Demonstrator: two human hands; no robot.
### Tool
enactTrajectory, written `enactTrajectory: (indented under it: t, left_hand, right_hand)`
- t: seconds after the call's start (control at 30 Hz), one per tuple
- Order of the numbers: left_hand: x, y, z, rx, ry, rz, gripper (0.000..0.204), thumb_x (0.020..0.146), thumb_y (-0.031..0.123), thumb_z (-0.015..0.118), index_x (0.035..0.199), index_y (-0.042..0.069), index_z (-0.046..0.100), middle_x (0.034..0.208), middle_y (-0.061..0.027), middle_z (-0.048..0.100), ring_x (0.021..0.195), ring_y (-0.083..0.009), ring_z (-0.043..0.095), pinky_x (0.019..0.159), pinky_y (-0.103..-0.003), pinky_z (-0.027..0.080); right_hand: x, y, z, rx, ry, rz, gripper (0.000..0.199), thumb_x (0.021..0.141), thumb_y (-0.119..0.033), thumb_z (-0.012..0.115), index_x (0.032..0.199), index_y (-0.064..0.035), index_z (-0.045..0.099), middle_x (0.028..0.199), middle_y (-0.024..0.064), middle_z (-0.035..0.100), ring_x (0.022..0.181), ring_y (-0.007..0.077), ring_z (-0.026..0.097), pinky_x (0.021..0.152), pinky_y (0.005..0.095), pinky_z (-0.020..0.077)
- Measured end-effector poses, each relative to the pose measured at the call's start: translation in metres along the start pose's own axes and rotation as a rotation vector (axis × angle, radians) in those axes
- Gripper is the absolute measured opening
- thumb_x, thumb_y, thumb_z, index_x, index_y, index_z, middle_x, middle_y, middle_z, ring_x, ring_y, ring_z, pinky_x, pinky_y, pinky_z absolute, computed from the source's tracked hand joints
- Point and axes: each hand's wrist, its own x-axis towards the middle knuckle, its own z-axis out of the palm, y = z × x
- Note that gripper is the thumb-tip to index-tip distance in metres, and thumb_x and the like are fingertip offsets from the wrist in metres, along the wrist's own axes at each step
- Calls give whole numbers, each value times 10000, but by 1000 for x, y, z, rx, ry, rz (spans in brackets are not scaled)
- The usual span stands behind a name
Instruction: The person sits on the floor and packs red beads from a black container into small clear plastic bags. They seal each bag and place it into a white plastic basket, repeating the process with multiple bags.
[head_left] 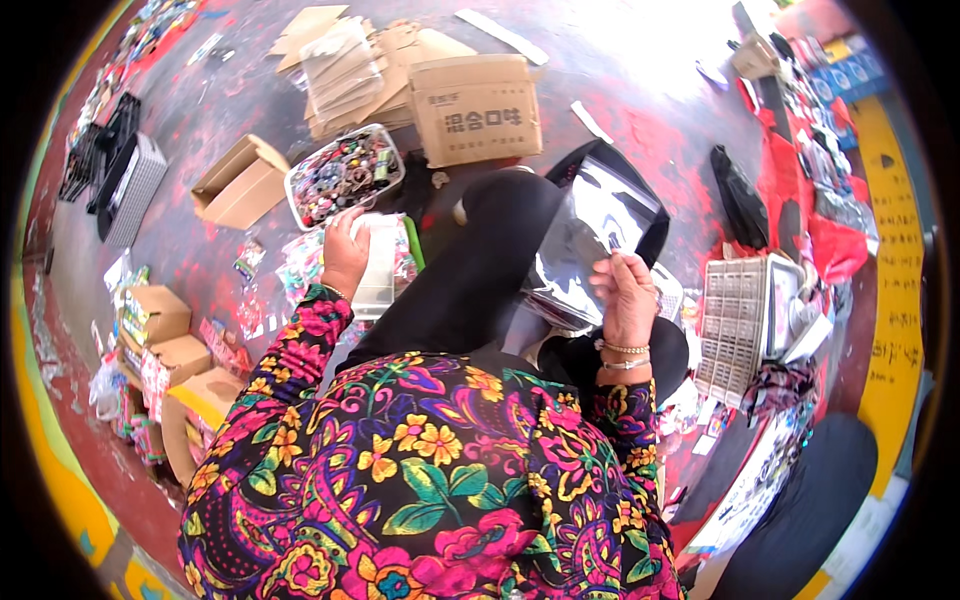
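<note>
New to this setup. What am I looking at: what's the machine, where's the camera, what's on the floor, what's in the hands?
There's no machine: these are a person's two bare hands. The single picture comes from a wide fisheye camera worn on the person's head, looking down, so straight edges bend near the rim. Picture left is the person's left. The patterned sleeves are the wearer's own.

The right hand pinches glossy clear plastic. The left hand is at a pale plastic container; whether it grips it isn't clear.

On the floor are a closed-looking cardboard box, flattened cardboard, an open box, a white basket of small mixed items, and a pale crate at right.
</note>
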Motion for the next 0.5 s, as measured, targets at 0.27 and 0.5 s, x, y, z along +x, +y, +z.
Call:
enactTrajectory:
  t: [0.27,0.5]
  left_hand:
    - [54,246,-5,-1335,-724,-187,400,932,207,494,1259,-11,418,1138,-136,571,1052,-197,559,902,-302,441]
    - [83,321,40,-1520,-1323,-365,320,922,179,501,1189,2,492,1052,-156,618,972,-217,605,840,-301,477]
  right_hand:
    - [7,-52,-1,19,-71,-68,90,886,-100,557,949,-49,598,767,74,656,606,102,585,571,195,465]
    - [15,-101,-6,-35,-72,-191,114,907,-138,531,943,-52,597,761,72,656,581,98,580,522,186,445]
